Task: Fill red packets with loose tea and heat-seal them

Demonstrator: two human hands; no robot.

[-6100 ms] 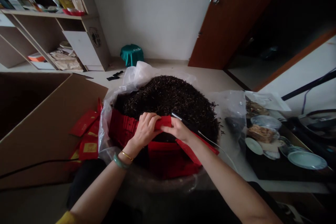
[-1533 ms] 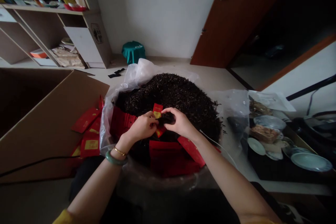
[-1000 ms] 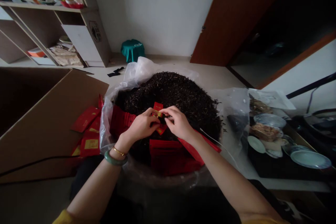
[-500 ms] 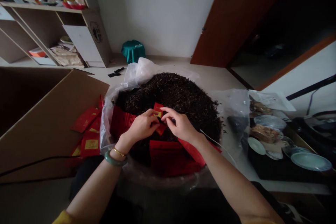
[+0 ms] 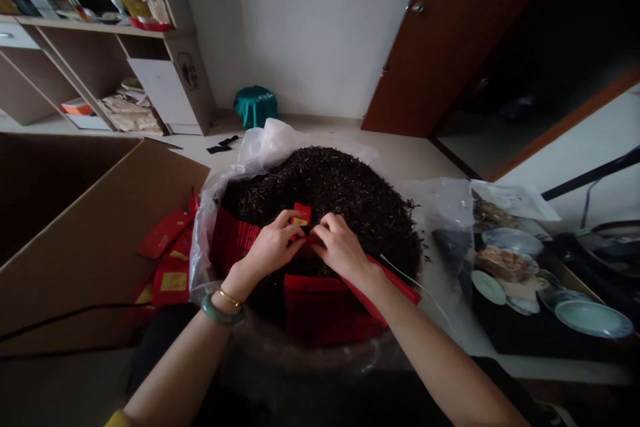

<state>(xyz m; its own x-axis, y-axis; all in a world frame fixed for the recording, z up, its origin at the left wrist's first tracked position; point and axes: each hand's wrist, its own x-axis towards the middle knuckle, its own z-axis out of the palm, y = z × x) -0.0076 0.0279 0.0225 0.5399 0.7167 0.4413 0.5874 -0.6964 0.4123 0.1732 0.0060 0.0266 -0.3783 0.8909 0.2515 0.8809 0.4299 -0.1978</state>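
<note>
Between my two hands is a small red packet (image 5: 301, 211) with a gold patch, its top pointing away from me. My left hand (image 5: 270, 241) pinches its left side, and my right hand (image 5: 341, 247) has thumb and fingers closed on its right side. Something dark shows at the packet's middle, between the fingertips. Beneath lies a big heap of dark loose tea leaves (image 5: 345, 180) in a container lined with a clear plastic bag (image 5: 201, 240). A row of red packets (image 5: 233, 237) stands at the heap's left, and a red stack (image 5: 325, 310) lies nearest me.
An open cardboard box (image 5: 150, 180) stands at left, with more red packets (image 5: 165, 233) beside it. Dishes (image 5: 593, 317) and a tub of brown pieces (image 5: 507, 259) sit on a dark tray at right. A teal-covered object (image 5: 256, 107) is by the wall.
My right hand has closed its fingers onto the packet, where they were more spread before. Both hands have drawn level at its sides. The camera view has tilted slightly up.
</note>
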